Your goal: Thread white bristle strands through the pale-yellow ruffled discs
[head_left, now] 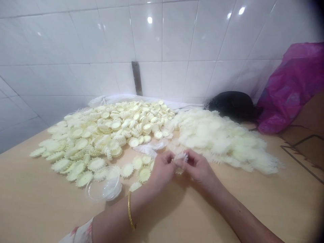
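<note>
My left hand (pixel 163 168) and my right hand (pixel 198 165) meet over the table, fingers closed on a small pale disc with a toothed edge (pixel 180 157). Both thumbs press on it from the near side. Left of my hands lies a loose group of pale yellow toothed discs (pixel 143 174). Behind them spreads a large heap of similar cup-like discs (pixel 111 128). To the right rises a pile of whiter, thin, fluffy-edged pieces (pixel 220 136). A clear round plastic tub (pixel 111 187) stands beside my left forearm.
A white cloth (pixel 149 148) lies between the piles, with more white fabric along the wall. At the back right are a black bag (pixel 231 104) and a pink plastic bag (pixel 286 91). A tiled wall (pixel 177 37) with a metal bracket (pixel 137 78) bounds the table (pixel 25 202).
</note>
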`<move>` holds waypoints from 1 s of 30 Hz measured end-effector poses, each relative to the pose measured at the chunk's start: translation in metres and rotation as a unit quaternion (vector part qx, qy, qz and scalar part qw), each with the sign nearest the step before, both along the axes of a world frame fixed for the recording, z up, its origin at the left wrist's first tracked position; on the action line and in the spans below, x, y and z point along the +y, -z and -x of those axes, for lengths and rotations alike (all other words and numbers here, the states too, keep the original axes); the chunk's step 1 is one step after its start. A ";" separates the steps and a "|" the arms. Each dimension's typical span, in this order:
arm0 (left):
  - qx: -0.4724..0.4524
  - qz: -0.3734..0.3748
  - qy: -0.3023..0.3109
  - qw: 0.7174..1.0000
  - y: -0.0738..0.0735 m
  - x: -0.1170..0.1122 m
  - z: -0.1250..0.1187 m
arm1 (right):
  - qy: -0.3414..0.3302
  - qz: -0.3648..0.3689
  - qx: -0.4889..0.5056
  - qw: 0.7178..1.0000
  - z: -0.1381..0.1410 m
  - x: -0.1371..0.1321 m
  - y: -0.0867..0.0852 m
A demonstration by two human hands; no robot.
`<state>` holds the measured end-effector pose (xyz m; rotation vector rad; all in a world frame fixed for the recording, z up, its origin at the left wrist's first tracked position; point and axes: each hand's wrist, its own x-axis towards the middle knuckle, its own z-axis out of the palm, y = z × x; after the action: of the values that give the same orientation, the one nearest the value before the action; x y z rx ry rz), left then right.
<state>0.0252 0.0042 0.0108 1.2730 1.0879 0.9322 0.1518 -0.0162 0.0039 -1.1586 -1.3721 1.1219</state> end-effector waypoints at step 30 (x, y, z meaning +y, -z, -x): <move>-0.076 0.166 0.037 0.983 -0.007 -0.009 -0.002 | 0.099 -0.275 -0.359 0.886 -0.007 -0.001 -0.004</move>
<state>0.0276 -0.0046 0.0176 0.9463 1.0200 0.7433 0.1590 -0.0172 0.0076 -1.2847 -1.9055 0.0860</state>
